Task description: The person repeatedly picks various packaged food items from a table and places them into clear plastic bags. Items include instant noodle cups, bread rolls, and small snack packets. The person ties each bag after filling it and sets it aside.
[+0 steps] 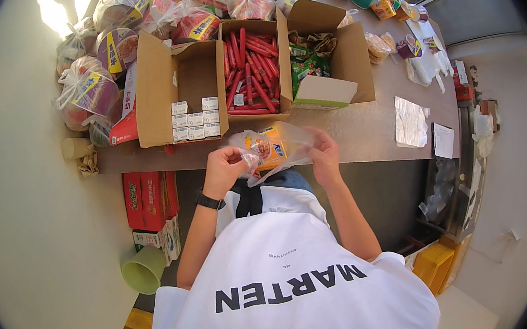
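Before me, at the table's near edge, a clear plastic bag (294, 142) is held up between both hands. Inside it sits an orange instant-noodle package (266, 149) with printed writing and a food picture. My left hand (226, 168), a black watch on its wrist, pinches the left side of the bag's mouth. On the opposite side, my right hand (325, 155) grips the bag's other edge between thumb and fingers. A bit of red shows low in the bag near my left fingers; what it is I cannot tell.
Across the table (363, 138) stand open cartons: one with small white boxes (195, 119), one with red-wrapped sausages (252, 68), one with green packets (311, 66). Knotted bags of noodle tubs (89, 89) crowd the back left. Flat plastic bags (410, 121) and a clipboard (443, 140) lie right.
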The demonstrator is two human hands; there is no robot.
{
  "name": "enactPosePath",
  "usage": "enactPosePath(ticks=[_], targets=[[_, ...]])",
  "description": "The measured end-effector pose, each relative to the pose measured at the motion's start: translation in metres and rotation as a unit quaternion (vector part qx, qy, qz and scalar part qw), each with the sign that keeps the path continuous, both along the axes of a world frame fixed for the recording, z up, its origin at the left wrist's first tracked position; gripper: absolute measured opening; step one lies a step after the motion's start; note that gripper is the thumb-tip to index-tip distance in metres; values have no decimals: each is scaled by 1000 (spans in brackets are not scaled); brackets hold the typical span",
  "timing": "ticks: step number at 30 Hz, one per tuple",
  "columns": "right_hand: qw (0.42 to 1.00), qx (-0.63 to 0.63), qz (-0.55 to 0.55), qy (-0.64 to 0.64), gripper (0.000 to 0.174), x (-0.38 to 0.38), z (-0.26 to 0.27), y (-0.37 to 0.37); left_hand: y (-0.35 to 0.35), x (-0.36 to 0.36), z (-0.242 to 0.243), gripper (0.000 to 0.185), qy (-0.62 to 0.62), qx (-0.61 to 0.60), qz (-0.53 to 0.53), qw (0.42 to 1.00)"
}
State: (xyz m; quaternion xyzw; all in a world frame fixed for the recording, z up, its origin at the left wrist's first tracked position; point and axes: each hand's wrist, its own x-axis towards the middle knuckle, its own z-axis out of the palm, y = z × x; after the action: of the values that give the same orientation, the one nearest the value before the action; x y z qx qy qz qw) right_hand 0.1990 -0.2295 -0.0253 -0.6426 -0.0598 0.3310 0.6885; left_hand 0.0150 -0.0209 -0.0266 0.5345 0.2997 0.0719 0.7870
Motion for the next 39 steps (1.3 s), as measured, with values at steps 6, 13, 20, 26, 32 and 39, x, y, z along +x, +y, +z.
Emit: enactPosePath(ticks=[6,13,20,26,32,39], targets=[[987,127,20,97,66,36,4,-22,-48,55,3,7,21,57,-27,998],[976,22,214,-25,82,62,2,-73,-123,127,-5,15,36,269,-99,957],[952,-71,183,-234,82,89,-15,-104,-194,182,-2,27,116,353,-69,926],[942,-12,335,-19,81,149,-41,-137,-220,193,-36,24,166,63,-71,982],[899,-60,306,307,26,218,-61,-158,-156,153,-115,16,164,-261,70,949],[625,-360,572,-391,17,184,-6,-144,-163,188,-101,44,-134,-644,239,715]])
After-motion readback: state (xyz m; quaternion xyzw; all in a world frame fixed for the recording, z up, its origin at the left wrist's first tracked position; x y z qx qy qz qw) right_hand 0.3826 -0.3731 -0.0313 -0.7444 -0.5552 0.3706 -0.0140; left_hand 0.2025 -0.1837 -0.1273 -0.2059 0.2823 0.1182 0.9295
